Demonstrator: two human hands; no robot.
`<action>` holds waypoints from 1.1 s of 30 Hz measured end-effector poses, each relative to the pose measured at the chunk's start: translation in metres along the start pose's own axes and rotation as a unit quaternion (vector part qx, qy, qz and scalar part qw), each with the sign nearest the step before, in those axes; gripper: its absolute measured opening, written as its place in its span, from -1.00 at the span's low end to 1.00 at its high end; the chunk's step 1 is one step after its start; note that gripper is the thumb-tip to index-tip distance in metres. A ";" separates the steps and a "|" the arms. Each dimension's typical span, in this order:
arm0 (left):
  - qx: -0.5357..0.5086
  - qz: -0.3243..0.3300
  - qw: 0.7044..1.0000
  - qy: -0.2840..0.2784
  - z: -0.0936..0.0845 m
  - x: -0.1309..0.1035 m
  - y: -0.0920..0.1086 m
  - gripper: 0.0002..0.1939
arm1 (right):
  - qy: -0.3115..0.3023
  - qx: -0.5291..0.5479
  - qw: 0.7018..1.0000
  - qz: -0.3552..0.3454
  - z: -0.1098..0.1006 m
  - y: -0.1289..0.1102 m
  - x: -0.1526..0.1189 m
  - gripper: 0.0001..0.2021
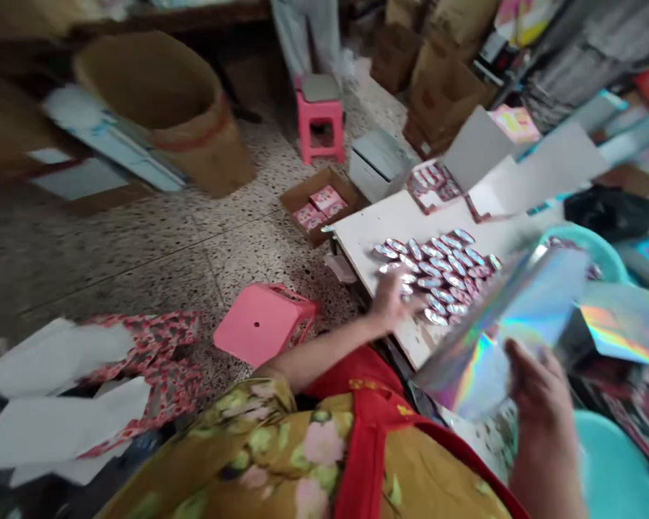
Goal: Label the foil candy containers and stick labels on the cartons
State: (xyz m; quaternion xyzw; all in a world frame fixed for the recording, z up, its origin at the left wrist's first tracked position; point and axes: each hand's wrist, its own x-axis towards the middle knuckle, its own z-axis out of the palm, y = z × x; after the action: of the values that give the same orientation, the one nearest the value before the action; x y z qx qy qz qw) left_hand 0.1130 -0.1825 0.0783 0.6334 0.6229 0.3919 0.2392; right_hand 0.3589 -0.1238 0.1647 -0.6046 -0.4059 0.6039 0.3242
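Right-hand fingers [519, 359] at the near edge of the iridescent sheet [473, 360]

The person wears a loose mustard-yellow top [281, 461], printed with pale pink flowers and yellow-green leaves, some with dark patches beside them. It fills the view around six o'clock. Toward seven o'clock the left sleeve [273, 396] carries the same print and ends in a wide opening, leaving the forearm bare. Over the top lies a red apron [351, 371], with small yellow markings near its upper edge. A flat red band [363, 461] runs down toward six o'clock, and narrower red trim [465, 450] curves toward five o'clock. The left hand [392, 306] and right hand [541, 389] are bare.
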 end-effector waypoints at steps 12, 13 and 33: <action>-0.544 -0.353 0.761 -0.008 -0.045 -0.001 -0.084 -0.40 | 0.002 0.009 1.000 -0.021 0.055 0.055 -0.015 -0.53; -0.516 -0.356 0.779 0.016 -0.050 -0.003 -0.084 -0.37 | 0.014 0.005 0.999 -0.038 0.056 0.060 -0.014 -0.46; 0.201 0.130 0.969 -0.058 -0.128 -0.104 -0.034 -0.81 | 0.133 -0.434 0.872 -0.185 0.081 0.128 -0.112 -0.48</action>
State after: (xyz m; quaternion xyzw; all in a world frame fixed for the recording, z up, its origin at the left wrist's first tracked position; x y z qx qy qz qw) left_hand -0.0004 -0.3037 0.1044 0.7658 0.5861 0.2490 0.0894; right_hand 0.2976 -0.2898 0.0991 -0.6730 -0.6844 0.2099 0.1859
